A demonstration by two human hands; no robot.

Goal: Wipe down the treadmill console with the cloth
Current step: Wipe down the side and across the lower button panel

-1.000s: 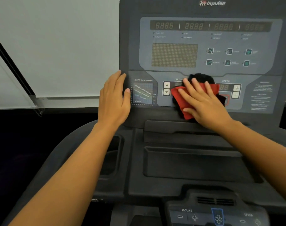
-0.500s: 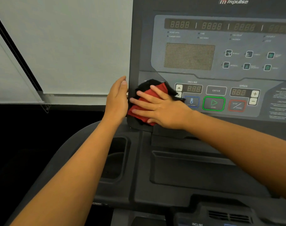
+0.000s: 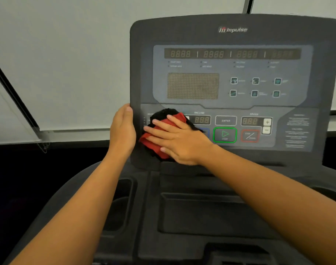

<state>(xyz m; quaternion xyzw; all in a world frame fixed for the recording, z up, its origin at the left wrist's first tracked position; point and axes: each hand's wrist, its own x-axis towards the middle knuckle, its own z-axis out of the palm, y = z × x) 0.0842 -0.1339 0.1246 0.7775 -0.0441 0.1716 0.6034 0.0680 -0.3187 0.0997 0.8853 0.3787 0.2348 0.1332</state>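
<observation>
The dark grey treadmill console (image 3: pixel 236 83) stands upright in front of me, with number displays on top and incline, enter, start, stop and speed buttons below. A red and black cloth (image 3: pixel 159 142) lies against its lower left panel. My right hand (image 3: pixel 179 139) presses flat on the cloth with fingers spread, hiding the heart rate chart and the incline arrows. My left hand (image 3: pixel 123 129) grips the console's left edge, thumb on the front face.
Below the console lie a shallow tray (image 3: pixel 211 213) and a cup holder (image 3: pixel 118 203) on the left. White window blinds (image 3: pixel 58 64) fill the background, with a dark diagonal frame bar (image 3: pixel 12 92) at far left.
My right hand slid the cloth leftward from the middle buttons to the lower left panel. My left hand turned to grip the console's edge. The view has tilted upward.
</observation>
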